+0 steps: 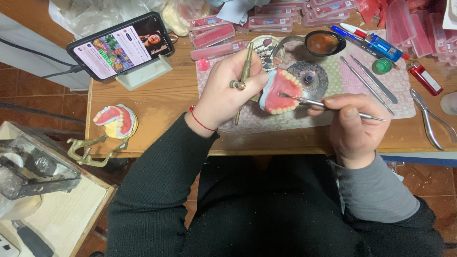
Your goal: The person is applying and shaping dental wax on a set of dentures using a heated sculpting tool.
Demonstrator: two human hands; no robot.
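On the wooden desk, a patterned mat lies under both hands, and over it the left hand closes its fingers on the edge of a wax denture and on a brass-handled tool. The denture is pink with a light blue rim and one arch of pale teeth, tilted toward the camera. The right hand pinches one slim metal instrument, its tip touching the pink wax; a second denture sits on an articulator at the desk's left edge, and two more steel instruments lie on the mat.
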